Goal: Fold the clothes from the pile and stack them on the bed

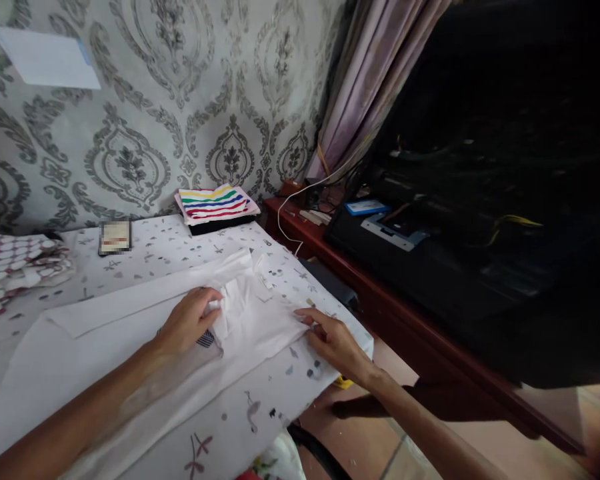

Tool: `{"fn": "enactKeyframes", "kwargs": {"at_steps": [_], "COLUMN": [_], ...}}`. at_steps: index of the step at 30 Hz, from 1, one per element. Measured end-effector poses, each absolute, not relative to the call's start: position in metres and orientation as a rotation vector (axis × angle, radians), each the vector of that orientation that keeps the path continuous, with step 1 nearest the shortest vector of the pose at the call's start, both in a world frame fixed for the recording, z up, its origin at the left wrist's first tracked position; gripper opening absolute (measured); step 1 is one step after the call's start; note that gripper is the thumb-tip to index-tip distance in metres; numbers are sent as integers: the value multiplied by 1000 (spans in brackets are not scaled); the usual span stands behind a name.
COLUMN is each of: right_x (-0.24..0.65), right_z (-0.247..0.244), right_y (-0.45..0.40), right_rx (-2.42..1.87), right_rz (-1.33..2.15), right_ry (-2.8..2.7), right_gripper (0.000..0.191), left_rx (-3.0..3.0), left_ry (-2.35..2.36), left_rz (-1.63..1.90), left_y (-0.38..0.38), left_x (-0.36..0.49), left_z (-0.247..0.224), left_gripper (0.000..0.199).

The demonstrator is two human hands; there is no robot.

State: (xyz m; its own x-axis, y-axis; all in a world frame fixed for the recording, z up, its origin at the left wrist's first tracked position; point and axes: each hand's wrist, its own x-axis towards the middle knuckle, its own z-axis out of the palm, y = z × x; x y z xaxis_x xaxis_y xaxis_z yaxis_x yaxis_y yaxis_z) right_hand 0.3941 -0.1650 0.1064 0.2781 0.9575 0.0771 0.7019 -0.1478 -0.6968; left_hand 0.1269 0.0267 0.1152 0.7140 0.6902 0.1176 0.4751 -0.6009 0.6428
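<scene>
A white garment lies spread over the patterned tablecloth, its long part reaching to the lower left and its fabric wrinkled near the middle. My left hand pinches a bunched fold of it, beside a small dark striped patch. At the garment's right edge, my right hand holds the cloth between thumb and fingers.
Folded clothes, striped on top, lie by the wall. A checked cloth is at the left, a small blurred item at the back. A red-brown desk with a large black screen stands right.
</scene>
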Motion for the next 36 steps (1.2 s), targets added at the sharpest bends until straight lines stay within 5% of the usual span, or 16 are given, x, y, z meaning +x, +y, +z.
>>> {"fn": "enactKeyframes", "kwargs": {"at_steps": [13,22,30,36], "right_x": [398,386,302,276], "right_z": [104,144,133,121], "right_y": [-163,-145,-98,-66], "right_rx": [-1911,-1790,-1334,-1327], "right_rz": [553,348,646,631], "right_ry": [-1551,-1627,-2226,-2357], "right_gripper": [50,28,26,33], "left_rx": [2334,2526,2002,1804], "left_ry": [1005,882,935,1119], "left_rz": [225,469,-201,-312], "left_y": [33,15,8,-14], "left_x": [103,91,-18,-87], "left_z": [130,137,172,182], "left_gripper": [6,22,27,31]}}
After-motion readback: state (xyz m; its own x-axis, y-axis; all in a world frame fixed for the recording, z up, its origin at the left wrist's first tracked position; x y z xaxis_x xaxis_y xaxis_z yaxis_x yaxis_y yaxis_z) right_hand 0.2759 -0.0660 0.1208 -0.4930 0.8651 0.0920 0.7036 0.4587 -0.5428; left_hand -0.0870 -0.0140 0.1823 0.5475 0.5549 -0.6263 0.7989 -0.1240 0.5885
